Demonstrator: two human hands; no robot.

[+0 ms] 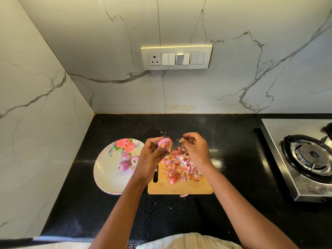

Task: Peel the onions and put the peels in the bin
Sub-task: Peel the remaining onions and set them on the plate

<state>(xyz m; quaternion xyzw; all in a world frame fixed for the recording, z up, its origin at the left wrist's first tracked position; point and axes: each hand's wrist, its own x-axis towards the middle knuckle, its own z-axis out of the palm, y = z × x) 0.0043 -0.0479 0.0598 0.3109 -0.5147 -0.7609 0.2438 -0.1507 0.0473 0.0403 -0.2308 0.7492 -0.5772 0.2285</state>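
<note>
My left hand (152,159) grips a small pink onion (166,141) above the far left corner of the wooden cutting board (179,188). A scrap of brown skin hangs from the onion by my thumb. My right hand (195,150) pinches a small piece of peel (181,140) just to the right of the onion. A heap of pink and brown peels (181,168) covers the board, with one small onion (172,180) at its near edge. Several peeled onions (128,160) lie on a flowered white plate (107,177) to the left. No bin is in view.
The black countertop (179,212) meets marble walls at the back and left. A steel gas stove (305,159) stands at the right. A switch panel (177,57) sits on the back wall. One stray peel (184,195) lies on the counter before the board.
</note>
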